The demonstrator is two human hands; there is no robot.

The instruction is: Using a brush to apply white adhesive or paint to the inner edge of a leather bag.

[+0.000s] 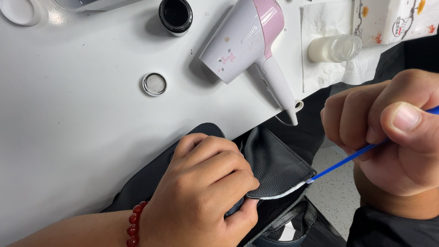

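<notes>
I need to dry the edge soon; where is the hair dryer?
The hair dryer lies on the white table, top centre of the head view, between the black jar and the glass bottle.

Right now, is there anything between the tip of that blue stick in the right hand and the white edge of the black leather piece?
Nothing visible. The right hand holds the blue stick with its tip already at the white edge of the black leather piece. The left hand grips the leather beside that spot, not across it.

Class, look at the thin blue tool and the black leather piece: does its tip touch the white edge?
Touching. The head view shows the blue tool tip meeting the white edge of the black leather piece, with no gap.
</notes>
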